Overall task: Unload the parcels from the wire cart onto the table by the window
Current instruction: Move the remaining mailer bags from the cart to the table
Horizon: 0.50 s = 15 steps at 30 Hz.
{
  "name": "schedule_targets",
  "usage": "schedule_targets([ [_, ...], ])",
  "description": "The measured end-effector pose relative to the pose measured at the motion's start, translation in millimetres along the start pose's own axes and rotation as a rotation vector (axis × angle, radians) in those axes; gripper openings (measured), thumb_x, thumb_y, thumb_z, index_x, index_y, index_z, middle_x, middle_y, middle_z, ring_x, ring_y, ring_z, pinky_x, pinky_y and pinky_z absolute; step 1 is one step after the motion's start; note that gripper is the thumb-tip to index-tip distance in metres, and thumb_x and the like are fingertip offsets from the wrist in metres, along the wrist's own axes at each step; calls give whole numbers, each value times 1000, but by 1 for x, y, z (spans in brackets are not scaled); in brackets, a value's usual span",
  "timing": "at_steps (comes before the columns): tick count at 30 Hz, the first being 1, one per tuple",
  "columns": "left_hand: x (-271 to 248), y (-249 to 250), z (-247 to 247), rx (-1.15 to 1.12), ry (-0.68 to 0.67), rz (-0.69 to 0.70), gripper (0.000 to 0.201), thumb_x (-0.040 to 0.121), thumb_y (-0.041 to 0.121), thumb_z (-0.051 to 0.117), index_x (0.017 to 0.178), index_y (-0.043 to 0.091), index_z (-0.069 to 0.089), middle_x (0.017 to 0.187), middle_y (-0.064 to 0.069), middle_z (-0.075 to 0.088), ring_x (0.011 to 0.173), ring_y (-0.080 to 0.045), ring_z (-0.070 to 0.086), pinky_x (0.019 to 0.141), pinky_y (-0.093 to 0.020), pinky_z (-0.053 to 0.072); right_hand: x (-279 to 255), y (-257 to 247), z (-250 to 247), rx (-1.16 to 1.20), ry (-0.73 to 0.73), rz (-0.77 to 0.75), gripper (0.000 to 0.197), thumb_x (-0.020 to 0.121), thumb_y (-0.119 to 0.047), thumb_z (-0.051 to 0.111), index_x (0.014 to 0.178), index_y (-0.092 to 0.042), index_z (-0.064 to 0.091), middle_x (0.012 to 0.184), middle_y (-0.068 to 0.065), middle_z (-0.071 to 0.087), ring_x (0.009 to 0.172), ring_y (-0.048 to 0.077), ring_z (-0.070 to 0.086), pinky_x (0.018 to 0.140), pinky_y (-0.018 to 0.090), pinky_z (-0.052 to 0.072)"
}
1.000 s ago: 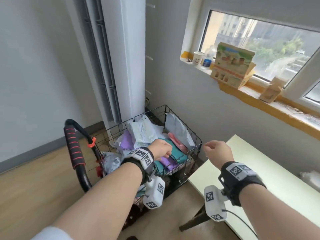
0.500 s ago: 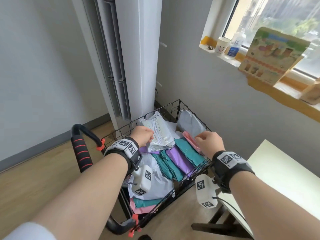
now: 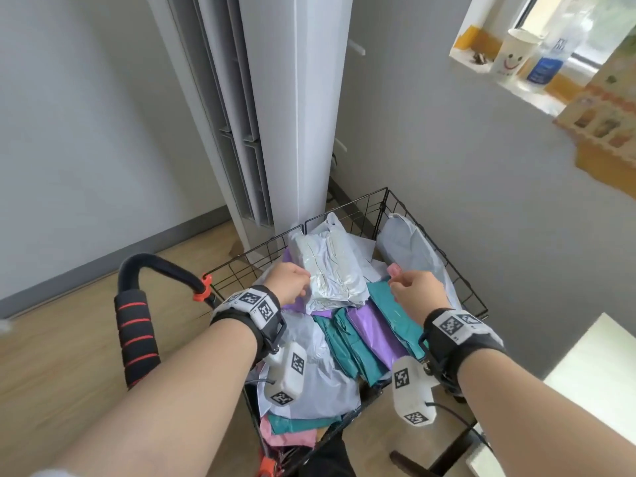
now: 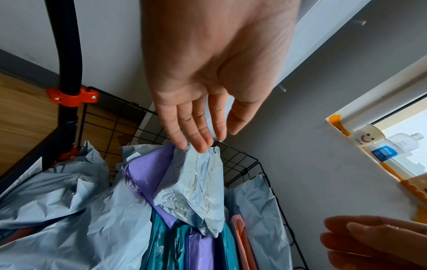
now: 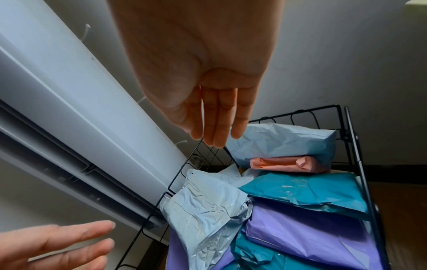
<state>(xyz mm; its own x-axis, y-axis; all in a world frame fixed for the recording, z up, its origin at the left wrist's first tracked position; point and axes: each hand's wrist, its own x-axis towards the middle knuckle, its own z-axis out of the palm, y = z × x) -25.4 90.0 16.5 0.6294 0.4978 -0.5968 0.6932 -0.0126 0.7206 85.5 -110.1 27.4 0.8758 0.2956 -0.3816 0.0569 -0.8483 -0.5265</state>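
Wire cart sitting packed w/ parcels, worktop corner showing bare, so unloading's barely starting imo. Left hand reaching flat-fingered, brushing the silver-grey parcel; right hand hovering relaxed, holding nothing.

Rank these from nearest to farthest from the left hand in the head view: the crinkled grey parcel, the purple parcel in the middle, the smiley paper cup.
1. Crinkled grey parcel: right at the left hand's fingertips, top of the wire cart.
2. Purple parcel: to its right, mid-cart.
3. Smiley paper cup: far off on the windowsill, upper right.
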Motion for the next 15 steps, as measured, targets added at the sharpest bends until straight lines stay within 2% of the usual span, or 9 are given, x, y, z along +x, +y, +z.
schedule_targets([
  [2, 18, 1, 2, 17, -8, -28, 19, 92, 9, 48, 100, 15, 64, 87, -5, 63, 78, -18, 59, 62, -26, 46, 22, 0, 6, 21, -17, 11, 21, 92, -20, 52, 103, -17, 69, 100, -1, 68, 89, 20, 64, 88, 39, 54],
  [4, 38, 1, 4, 16, -10, -51, 17, 92, 9, 48, 90, 16, 64, 91, -8, 62, 84, -22, 58, 70, -31, 47, 40, -2, 13, 38, -34, 13, 18, 93, -19, 53, 99, -17, 70, 99, 0, 68, 91, 19, 64, 91, 39, 53],
  [6, 57, 0, 8, -4, -2, -78, 20, 91, 9, 50, 75, 20, 57, 90, -9, 60, 83, -23, 56, 74, -33, 46, 58, -2, 22, 30, -50, 4, 18, 92, -17, 54, 95, -17, 71, 97, 2, 68, 90, 20, 64, 90, 37, 53],
  [9, 80, -7, 16, -20, 9, -131, 30, 89, 7, 52, 65, 24, 43, 86, -12, 52, 80, -22, 49, 72, -33, 41, 79, 1, 36, -5, -105, -5, 19, 92, -16, 53, 99, -17, 71, 97, 1, 68, 89, 18, 64, 87, 32, 52],
  [12, 102, -18, 24, -31, 16, -196, 37, 88, 7, 55, 65, 26, 34, 84, -9, 46, 82, -22, 46, 72, -32, 39, 99, 5, 51, -40, -166, -9, 22, 92, -15, 52, 105, -15, 69, 102, 0, 68, 87, 16, 61, 86, 29, 50],
  [14, 116, -26, 29, -34, 20, -241, 36, 88, 10, 57, 66, 26, 33, 79, -6, 46, 84, -23, 47, 74, -34, 44, 110, 6, 59, -31, -184, 1, 23, 91, -14, 52, 107, -14, 69, 106, 1, 68, 84, 14, 59, 84, 26, 48],
  [15, 121, -28, 32, -26, 26, -257, 36, 87, 12, 58, 66, 27, 33, 76, -1, 45, 85, -23, 48, 79, -36, 48, 115, 8, 63, -28, -194, 11, 24, 91, -14, 52, 109, -14, 68, 108, 1, 68, 84, 14, 58, 83, 25, 47],
])
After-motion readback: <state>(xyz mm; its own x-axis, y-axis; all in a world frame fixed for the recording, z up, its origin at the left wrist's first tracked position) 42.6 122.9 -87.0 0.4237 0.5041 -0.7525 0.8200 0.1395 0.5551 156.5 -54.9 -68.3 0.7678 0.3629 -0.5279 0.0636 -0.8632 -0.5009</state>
